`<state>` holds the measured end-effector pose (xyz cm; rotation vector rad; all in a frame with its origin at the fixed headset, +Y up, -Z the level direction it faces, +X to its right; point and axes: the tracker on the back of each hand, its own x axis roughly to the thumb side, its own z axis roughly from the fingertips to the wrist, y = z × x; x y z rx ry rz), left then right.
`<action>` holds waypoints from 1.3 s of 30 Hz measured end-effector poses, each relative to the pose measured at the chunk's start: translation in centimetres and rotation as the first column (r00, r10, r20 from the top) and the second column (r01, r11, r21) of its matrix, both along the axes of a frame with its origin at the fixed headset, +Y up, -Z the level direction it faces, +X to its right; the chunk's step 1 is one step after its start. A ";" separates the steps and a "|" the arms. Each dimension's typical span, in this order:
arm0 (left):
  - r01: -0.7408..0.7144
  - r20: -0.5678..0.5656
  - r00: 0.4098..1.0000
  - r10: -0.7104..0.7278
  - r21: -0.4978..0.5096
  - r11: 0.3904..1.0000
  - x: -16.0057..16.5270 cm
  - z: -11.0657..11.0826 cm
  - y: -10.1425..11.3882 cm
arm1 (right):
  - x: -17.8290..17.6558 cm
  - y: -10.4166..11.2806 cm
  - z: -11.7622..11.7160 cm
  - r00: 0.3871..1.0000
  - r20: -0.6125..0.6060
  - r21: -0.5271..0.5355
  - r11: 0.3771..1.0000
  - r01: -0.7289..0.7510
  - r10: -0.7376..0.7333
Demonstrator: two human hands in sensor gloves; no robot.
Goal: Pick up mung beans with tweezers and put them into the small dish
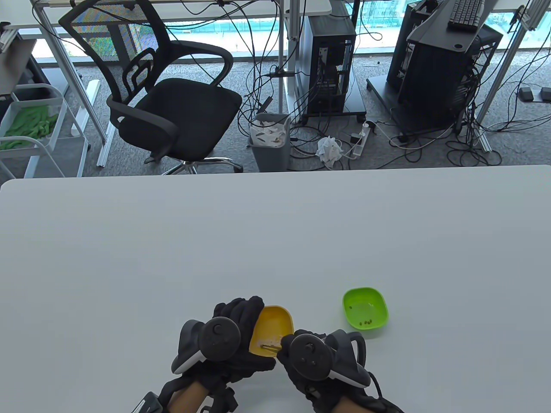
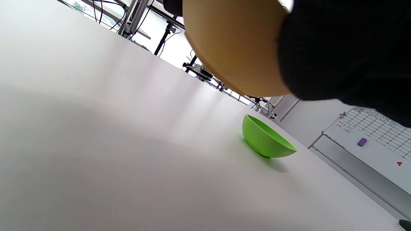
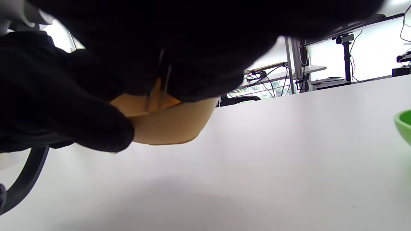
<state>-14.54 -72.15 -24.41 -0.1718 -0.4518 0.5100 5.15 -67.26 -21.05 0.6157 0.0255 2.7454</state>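
Observation:
My left hand (image 1: 234,333) grips a yellow dish (image 1: 273,328) by its left rim and holds it tilted, lifted off the table; its underside shows in the left wrist view (image 2: 234,48) and the right wrist view (image 3: 170,126). My right hand (image 1: 308,350) holds metal tweezers (image 1: 270,345) with their tips inside the yellow dish among mung beans. The tweezer arms show in the right wrist view (image 3: 165,80). A green dish (image 1: 365,308) stands on the table to the right with a few beans in it; it also shows in the left wrist view (image 2: 265,141).
The white table (image 1: 275,241) stretches far ahead of the dishes. Beyond its far edge are an office chair (image 1: 163,94), a waste bin (image 1: 270,140) and computer towers with cables on the floor.

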 end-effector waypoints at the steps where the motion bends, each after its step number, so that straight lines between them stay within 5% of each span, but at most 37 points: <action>1: 0.000 0.001 1.000 0.000 -0.001 1.000 0.0 0.0 0.0 | 0.2 0.1 0.0 1.000 0.004 0.004 1.000 0.010 -0.010; 12: -0.001 -0.009 1.000 0.001 -0.009 1.000 -0.1 0.0 0.0 | 8.0 3.4 -0.2 0.941 0.198 0.148 0.957 0.249 -0.275; 16: -0.005 -0.011 1.000 0.005 -0.007 1.000 -0.3 0.0 0.0 | 13.7 3.9 -0.5 0.872 0.383 0.226 0.946 0.232 -0.305; 20: -0.006 -0.005 1.000 0.006 -0.003 1.000 -0.2 0.0 0.0 | 17.0 2.3 -1.4 0.806 0.541 0.199 0.968 0.154 -0.239; 39: -0.015 -0.011 1.000 0.015 0.002 1.000 -0.6 0.2 0.2 | 17.2 -0.4 -2.9 0.792 0.594 0.053 0.989 0.137 -0.141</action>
